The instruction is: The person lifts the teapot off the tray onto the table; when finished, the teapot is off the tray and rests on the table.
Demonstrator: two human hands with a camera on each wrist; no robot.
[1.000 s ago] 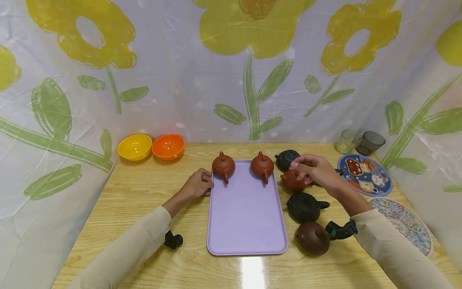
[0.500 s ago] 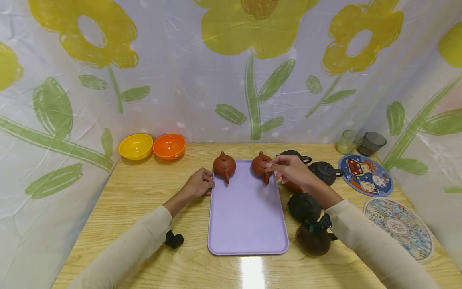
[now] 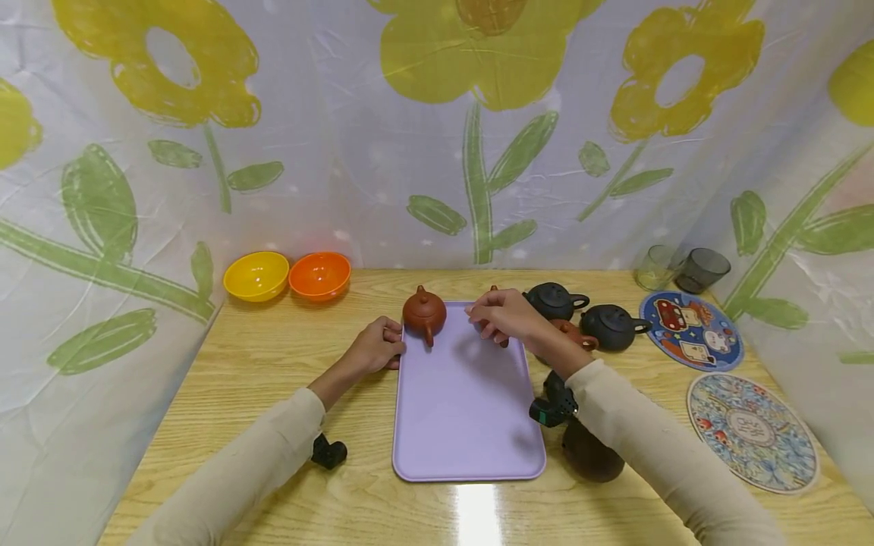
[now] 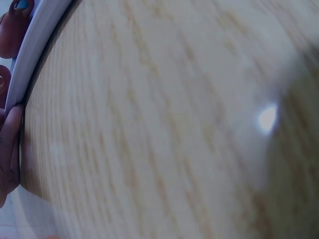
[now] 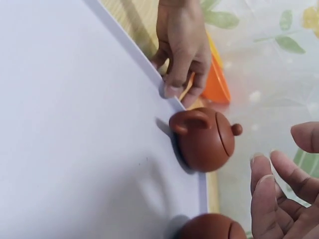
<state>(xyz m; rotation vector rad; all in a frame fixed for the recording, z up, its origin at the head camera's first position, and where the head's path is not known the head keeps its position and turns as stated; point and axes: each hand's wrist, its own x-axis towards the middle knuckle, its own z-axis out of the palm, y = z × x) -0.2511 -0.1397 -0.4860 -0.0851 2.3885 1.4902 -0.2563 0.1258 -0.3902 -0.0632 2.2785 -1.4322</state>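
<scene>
1. Head: looks forward and down over the wooden tabletop (image 3: 287,334), far enough back to frame the whole lilac tray (image 3: 464,425) and the floral curtain (image 3: 348,182) behind it.
2. Left wrist: very near the tabletop, whose grain fills most of the view; the tray's rim and parts of the left hand (image 3: 374,345) show only at the left edge.
3. Right wrist: close above the tray, facing across it to the left hand, tipped sideways; the right hand (image 5: 291,194) enters from the right.
4. Head and right wrist share the orange bowl (image 3: 319,277); all three share the left hand.
</scene>
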